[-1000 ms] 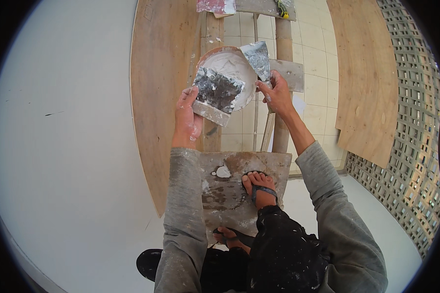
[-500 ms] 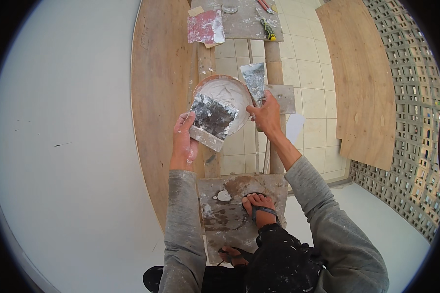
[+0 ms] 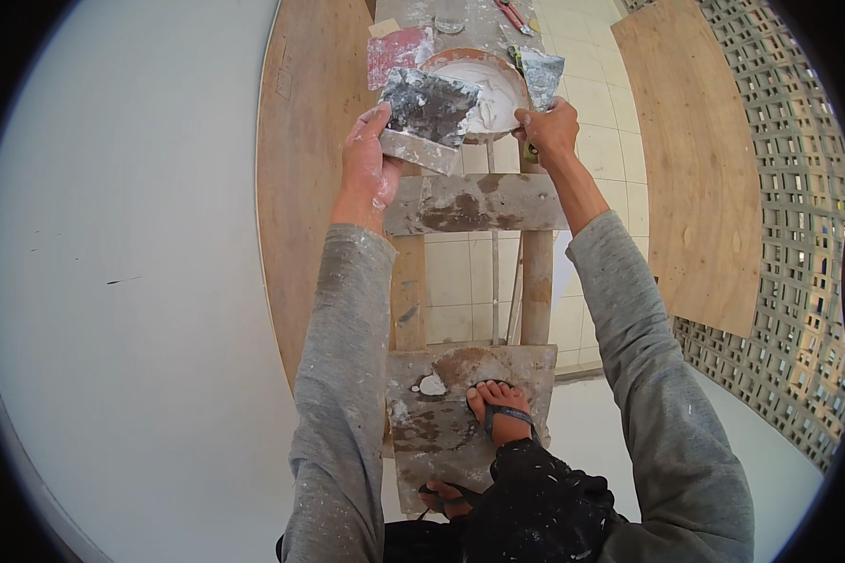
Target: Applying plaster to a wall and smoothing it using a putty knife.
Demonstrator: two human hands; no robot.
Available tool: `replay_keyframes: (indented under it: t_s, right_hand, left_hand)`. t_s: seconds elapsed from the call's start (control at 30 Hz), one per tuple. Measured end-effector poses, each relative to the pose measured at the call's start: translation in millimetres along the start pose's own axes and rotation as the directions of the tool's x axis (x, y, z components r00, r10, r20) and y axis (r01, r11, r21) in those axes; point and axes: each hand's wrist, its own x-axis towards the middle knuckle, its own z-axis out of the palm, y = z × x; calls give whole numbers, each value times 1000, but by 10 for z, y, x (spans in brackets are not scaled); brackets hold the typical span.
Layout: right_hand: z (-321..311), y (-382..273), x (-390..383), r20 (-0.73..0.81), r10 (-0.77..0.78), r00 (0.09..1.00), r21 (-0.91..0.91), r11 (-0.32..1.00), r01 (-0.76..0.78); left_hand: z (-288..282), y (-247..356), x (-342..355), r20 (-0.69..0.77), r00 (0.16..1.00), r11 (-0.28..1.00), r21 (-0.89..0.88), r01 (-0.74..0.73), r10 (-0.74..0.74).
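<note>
My left hand (image 3: 371, 164) is closed on a wide, putty-smeared spreader (image 3: 430, 103), its blade tilted over the near left of a round orange-brown tub (image 3: 455, 56). White putty (image 3: 498, 94) fills the tub. My right hand (image 3: 552, 131) grips a putty knife (image 3: 542, 77), blade pointing away from me, and its thumb side meets the tub's right rim. The left fingers are partly behind the spreader, so I cannot tell whether they also hold the tub. The tub is at the near edge of a grey board (image 3: 483, 28).
On the far board are a red, white-smeared sheet (image 3: 396, 54), red-handled pliers (image 3: 510, 13) and a clear glass (image 3: 449, 17). A stained crosspiece (image 3: 488, 202) spans the wooden rails. My feet are on a lower board (image 3: 441, 469). A pale wall (image 3: 131, 281) rises at left.
Both hands, the tub and the two tools have moved away from me, up to the far board. The stained crosspiece, mostly covered before, now shows.
</note>
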Motion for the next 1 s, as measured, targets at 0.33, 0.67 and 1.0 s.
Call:
replay_keyframes:
  t_s: [0.33, 0.67, 1.0]
  right_hand:
    - [204, -147, 601, -268, 198, 943, 11, 979, -203]
    - [-190, 283, 140, -70, -249, 966, 156, 954, 257]
    - [-750, 116, -2260, 719, 74, 691, -6, 995, -100]
  left_hand:
    - [-852, -223, -1333, -269, 954, 984, -149, 96, -134]
    - [-983, -423, -1701, -392, 920, 955, -265, -134, 20]
    - [-688, -541, -1862, -405, 786, 868, 380, -319, 467]
